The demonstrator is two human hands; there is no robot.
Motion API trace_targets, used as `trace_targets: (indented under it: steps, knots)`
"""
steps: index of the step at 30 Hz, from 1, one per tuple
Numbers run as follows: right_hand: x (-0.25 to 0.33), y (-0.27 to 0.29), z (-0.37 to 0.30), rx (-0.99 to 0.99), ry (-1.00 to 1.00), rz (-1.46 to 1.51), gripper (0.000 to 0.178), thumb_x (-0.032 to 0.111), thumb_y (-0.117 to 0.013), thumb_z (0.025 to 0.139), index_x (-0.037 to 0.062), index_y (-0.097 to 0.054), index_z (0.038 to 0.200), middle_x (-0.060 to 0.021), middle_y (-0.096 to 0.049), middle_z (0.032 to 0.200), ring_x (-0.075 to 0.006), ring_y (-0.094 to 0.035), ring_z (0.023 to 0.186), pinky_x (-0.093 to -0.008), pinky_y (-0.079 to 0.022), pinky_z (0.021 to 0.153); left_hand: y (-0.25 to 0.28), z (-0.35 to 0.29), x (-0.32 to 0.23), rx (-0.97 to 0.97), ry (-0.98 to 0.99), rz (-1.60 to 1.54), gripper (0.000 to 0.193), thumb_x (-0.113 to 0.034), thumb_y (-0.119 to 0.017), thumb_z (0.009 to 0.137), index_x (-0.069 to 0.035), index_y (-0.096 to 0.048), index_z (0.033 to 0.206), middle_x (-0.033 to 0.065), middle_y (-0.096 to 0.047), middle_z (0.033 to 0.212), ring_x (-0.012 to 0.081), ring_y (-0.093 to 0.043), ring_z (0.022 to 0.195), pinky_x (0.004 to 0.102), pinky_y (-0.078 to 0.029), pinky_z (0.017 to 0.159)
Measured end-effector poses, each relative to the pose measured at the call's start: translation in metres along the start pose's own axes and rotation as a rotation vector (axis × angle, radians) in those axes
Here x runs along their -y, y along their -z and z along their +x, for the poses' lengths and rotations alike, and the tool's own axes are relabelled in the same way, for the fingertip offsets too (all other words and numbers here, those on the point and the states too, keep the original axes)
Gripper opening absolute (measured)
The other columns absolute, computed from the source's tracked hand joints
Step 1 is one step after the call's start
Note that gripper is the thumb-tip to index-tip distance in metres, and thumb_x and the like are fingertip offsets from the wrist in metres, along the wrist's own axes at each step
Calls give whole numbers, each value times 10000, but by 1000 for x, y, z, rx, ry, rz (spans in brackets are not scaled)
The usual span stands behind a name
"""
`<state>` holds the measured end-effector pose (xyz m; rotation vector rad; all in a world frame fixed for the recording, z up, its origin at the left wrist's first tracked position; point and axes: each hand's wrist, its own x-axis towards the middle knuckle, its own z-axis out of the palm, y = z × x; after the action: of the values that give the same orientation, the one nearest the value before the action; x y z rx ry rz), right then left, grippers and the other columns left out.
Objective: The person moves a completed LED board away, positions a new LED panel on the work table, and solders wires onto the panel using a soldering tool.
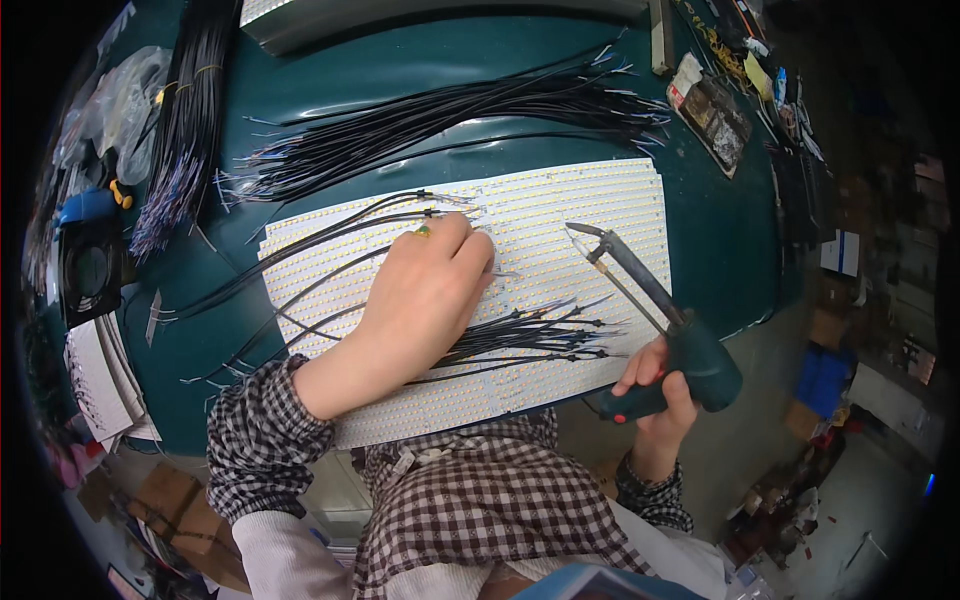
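My left hand rests over a stack of white LED boards, fingers bent down and closed. One black cable runs beneath it, and thin wire ends show just past the fingertips, which are partly hidden. In my right hand is a dark green soldering gun, gripped by its handle. Its pointed tip is above the boards, to the right of my left hand and apart from it. Several black cables with stripped ends lie across the boards below my left hand; others lie above it.
A loose pile of black cables spreads behind the boards on the green table. A tied cable bundle lies at the far left, near a small black fan and white boards. A dirty flat box sits at the right.
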<state>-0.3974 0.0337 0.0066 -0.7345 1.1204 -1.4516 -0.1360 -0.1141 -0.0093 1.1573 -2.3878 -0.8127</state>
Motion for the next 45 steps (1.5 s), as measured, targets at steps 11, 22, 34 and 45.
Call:
trace_targets:
  steps: [11,22,34,45]
  knots:
    - [-6,-1,12,-51,-77,1,496,229,-657,941,-99,-506,1281,-117,-602,872,-242,-639,717,-371,-579,636,14,-12,4,-135,124,-182,127,9,-691,859,-37,-609,945,117,-583,847,283,-616,681,359,-479,573]
    - [-1,-12,10,-43,-103,-54,458,253,-674,932,-92,-546,1206,-124,-613,862,-249,-657,735,-373,-575,686,5,-9,9,-237,102,-170,156,-15,-722,787,-55,-604,882,79,-580,820,251,-598,639,352,-466,552]
    - [1,-13,9,-53,-99,-110,402,284,-669,929,-74,-602,1099,-161,-644,926,-246,-683,722,-369,-580,711,3,-14,7,-169,116,-149,153,-2,-719,803,-46,-601,890,93,-594,826,265,-625,666,351,-491,554]
    - [1,-13,7,-38,-102,-128,424,280,-676,926,-79,-597,1137,-163,-645,936,-245,-679,732,-353,-579,678,6,-12,5,-189,161,-321,111,23,-694,818,-22,-601,860,82,-578,811,199,-610,672,293,-483,562]
